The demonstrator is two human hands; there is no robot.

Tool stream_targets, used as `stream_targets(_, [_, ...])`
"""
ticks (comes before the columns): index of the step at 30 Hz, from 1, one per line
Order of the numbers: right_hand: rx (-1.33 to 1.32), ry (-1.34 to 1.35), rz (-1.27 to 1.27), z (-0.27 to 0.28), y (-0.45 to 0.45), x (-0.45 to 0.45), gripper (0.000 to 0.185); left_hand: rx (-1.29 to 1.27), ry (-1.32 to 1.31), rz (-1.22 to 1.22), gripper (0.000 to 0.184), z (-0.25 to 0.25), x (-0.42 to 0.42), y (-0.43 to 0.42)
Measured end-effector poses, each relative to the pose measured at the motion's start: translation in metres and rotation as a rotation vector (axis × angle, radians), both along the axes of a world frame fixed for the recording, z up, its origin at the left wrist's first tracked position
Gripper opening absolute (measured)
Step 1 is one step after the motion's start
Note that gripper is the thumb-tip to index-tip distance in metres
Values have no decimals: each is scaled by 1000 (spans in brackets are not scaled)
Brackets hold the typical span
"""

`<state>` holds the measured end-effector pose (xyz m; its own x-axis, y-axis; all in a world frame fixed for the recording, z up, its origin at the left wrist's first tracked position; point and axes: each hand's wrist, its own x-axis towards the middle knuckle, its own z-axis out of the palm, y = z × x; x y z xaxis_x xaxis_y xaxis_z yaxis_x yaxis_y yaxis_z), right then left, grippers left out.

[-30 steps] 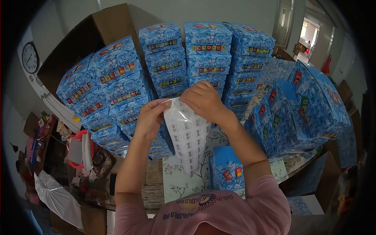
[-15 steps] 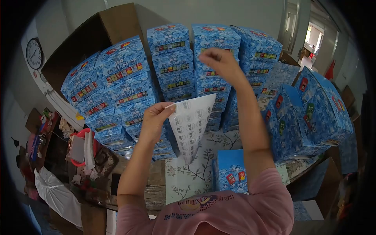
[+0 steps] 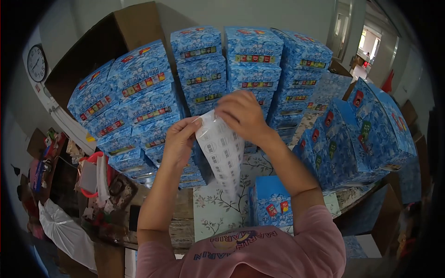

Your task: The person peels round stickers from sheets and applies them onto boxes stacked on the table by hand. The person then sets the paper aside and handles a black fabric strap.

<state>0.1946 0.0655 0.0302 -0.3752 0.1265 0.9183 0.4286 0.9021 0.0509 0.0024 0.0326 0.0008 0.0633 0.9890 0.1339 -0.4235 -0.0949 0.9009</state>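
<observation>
On the floral cloth (image 3: 214, 214), a blue box (image 3: 273, 207) is set, and over the cloth a label sheet (image 3: 220, 155) is held up, rows of round labels left on it. Its upper corner is pinched by the left hand (image 3: 181, 137), while the right hand (image 3: 242, 116), apart, is bent over its top edge, grip unclear; beyond the cloth, closed boxes (image 3: 204, 70) are already stacked.

A round clock (image 3: 36, 63) hangs left of the pale back wall (image 3: 199, 13); a distant window (image 3: 362, 41) glows bright.
</observation>
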Motion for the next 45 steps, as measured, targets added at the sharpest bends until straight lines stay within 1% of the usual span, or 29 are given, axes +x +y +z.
stream_targets(2, [-242,412,47,19,25,14,9,3,4,73,17,-2,0,0])
stream_targets(4, [-518,808,148,46,57,37,11,26,15,59,17,-7,-2,2])
stream_targets(6, [-672,914,208,63,86,61,13,51,26,60,17,-11,-4,2])
stream_targets(7, [-669,914,212,68,93,63,13,36,59,62,17,-11,-4,1])
stream_targets(9, [-793,862,168,76,106,65,14,24,89,68,17,-12,-4,0])
stream_targets(10, [-792,860,172,74,118,65,14,24,94,56,17,-12,-5,0])
stream_targets(12, [-481,749,-103,67,136,60,19,20,102,46,17,-14,-6,0])
stream_targets(13, [-484,750,-101,64,139,60,19,32,108,53,15,-16,-7,1])
stream_targets(15, [-326,726,-422,58,138,57,23,40,115,61,13,-18,-7,2])
stream_targets(16, [-330,725,-420,56,134,56,23,40,135,59,13,-19,-8,1])
stream_targets(18, [-126,526,-551,53,127,54,30,38,154,60,13,-20,-10,1])
stream_targets(19, [-128,524,-549,50,133,56,30,32,148,46,15,-22,-11,2])
stream_targets(21, [164,337,-522,47,140,57,33,22,143,32,17,-22,-11,2])
stream_targets(22, [159,336,-522,49,137,58,33,30,167,30,17,-20,-10,2])
stream_targets(24, [-273,175,-827,61,125,60,33,21,189,31,18,-17,-5,0])
stream_targets(25, [-289,166,-818,62,116,58,33,55,226,30,18,-14,-3,0])
stream_targets(27, [-149,258,-684,62,95,48,36,161,296,65,19,-12,2,-2])
stream_targets(28, [-275,215,-490,59,73,41,40,143,292,84,19,-9,4,-4])
stream_targets(30, [-555,-74,-156,46,20,22,36,320,368,78,18,-2,9,-9])
stream_targets(32, [-736,-204,140,24,-10,13,28,343,382,107,18,-1,12,-12])
stream_targets(33, [-745,-202,142,20,-18,12,28,369,368,120,17,0,13,-13])
stream_targets(35, [-826,-191,43,19,-30,13,21,395,351,131,16,0,14,-16])
stream_targets(37, [-825,-190,35,19,-37,16,18,407,284,140,16,2,14,-19])
stream_targets(39, [-821,-188,25,20,-40,16,15,421,303,139,16,2,13,-20])
stream_targets(41, [-747,-92,66,18,-41,10,13,439,322,128,16,1,16,-21])
stream_targets(42, [-744,-89,59,17,-41,9,13,446,343,150,16,1,17,-22])
stream_targets(44, [-496,-123,56,12,-37,6,13,463,364,171,16,1,19,-23])
stream_targets(45, [-490,-123,54,10,-37,5,13,460,365,189,16,0,20,-23])
